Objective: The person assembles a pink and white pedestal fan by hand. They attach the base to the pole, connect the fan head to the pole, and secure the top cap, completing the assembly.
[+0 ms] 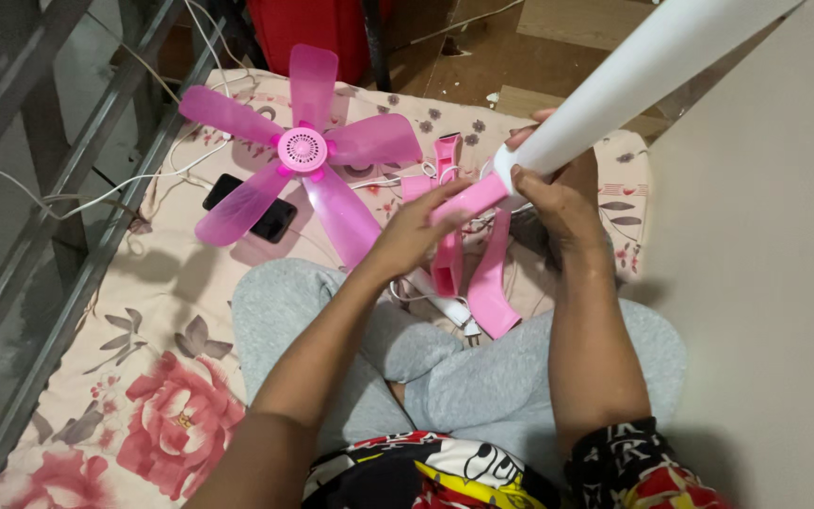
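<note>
My right hand [558,193] grips the lower end of a long white tube [633,71] that runs up to the top right. My left hand [416,231] holds a pink leg piece [471,198] against the tube's end. More pink leg pieces [492,283] hang or lie just below the hands, above my crossed legs in grey trousers. A pink fan head with several blades [301,151] lies flat on the floral mattress [162,377], to the left of my hands.
A black phone [249,207] lies under one fan blade. White cables [124,179] run across the mattress's left side, and a white plug [468,325] lies by my knee. A metal railing [58,236] borders the left. A pale wall [765,283] is on the right.
</note>
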